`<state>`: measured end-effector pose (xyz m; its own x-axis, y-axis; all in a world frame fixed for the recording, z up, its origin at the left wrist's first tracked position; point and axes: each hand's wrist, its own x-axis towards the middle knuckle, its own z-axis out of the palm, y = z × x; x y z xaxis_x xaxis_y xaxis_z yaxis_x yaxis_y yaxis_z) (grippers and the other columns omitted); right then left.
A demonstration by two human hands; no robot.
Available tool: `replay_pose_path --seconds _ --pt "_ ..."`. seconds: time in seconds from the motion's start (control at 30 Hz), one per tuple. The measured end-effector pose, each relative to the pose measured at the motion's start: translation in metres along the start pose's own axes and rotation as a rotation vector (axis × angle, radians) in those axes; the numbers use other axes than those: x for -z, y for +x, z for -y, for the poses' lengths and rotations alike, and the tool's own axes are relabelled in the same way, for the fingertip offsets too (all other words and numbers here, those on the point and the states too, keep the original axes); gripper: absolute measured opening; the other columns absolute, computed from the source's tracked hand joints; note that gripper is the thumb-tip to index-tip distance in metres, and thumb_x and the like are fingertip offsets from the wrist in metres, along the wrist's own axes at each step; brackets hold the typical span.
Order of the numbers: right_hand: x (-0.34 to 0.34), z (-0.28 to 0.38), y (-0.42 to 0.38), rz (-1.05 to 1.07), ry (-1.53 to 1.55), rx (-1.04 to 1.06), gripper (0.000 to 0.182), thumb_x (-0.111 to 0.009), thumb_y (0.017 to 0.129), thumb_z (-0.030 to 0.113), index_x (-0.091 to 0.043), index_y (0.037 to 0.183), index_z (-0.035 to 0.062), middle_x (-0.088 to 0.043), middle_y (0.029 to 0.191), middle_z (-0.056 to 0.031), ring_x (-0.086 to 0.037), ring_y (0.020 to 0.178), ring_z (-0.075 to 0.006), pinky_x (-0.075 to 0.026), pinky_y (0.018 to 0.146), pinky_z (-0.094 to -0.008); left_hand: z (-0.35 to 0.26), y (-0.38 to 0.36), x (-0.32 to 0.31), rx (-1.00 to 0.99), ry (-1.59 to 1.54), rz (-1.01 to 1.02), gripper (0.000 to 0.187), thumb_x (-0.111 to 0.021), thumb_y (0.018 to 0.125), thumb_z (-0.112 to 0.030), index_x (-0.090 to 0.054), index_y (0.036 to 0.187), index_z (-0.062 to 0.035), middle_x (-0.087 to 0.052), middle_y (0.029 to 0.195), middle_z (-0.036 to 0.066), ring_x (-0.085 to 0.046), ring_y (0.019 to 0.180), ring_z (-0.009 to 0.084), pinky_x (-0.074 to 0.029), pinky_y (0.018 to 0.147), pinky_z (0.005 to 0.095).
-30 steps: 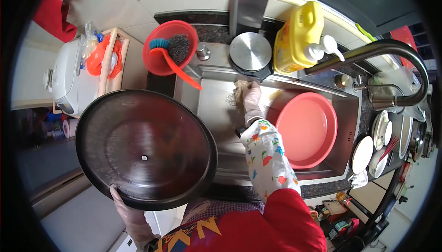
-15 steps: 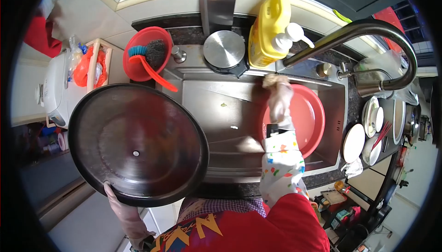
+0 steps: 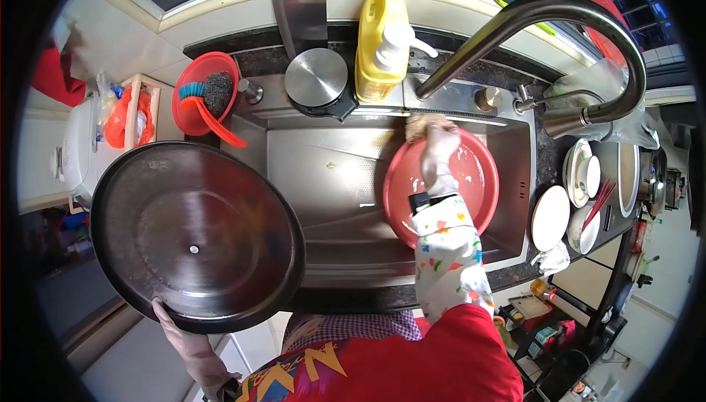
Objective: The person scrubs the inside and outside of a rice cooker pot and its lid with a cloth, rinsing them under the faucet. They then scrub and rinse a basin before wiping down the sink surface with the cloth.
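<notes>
My left hand (image 3: 185,345) grips a large round dark lid (image 3: 243,211) by its near rim, with the thumb lying on the inner face. The lid is tilted toward me, left of the sink, and a small pale screw shows at its centre. My right hand (image 3: 440,153), wet-looking and under a patterned sleeve cover, is closed on a tan sponge (image 3: 421,126). It is over the far part of a red basin (image 3: 482,181), with the sponge at the far rim. The basin stands in the steel sink (image 3: 323,181) and has some liquid or shine inside.
Behind the sink stand a yellow pump bottle (image 3: 379,42), a round metal lid (image 3: 316,79) and a cleaver (image 3: 300,16). A red bowl (image 3: 187,123) holds a brush and scourer. The faucet (image 3: 632,49) arches at right, above plates (image 3: 550,218) and chopsticks (image 3: 599,203).
The view has swung slightly, so most things sit further left. My right hand with the sponge has shifted right relative to the basin. My left hand still holds the lid.
</notes>
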<state>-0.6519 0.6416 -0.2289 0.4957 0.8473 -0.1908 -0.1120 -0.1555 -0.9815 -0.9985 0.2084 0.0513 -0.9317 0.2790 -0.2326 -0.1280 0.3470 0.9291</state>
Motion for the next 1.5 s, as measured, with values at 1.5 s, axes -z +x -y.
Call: replay_pose_path --seconds 1.5 --pt "-0.225 -0.164 -0.249 0.843 -0.501 0.327 0.037 -0.037 0.098 0.027 -0.058 0.112 0.0005 -0.060 0.111 -0.0217 -0.053 0.107 -0.0357 -0.040 0.094 -0.0400 0.028 0.011 0.074 0.049 0.046 -0.204 0.045 -0.044 0.098 -0.033 -0.042 0.130 -0.0016 -0.045 0.127 0.006 -0.041 0.117 0.0164 -0.030 0.104 0.0320"
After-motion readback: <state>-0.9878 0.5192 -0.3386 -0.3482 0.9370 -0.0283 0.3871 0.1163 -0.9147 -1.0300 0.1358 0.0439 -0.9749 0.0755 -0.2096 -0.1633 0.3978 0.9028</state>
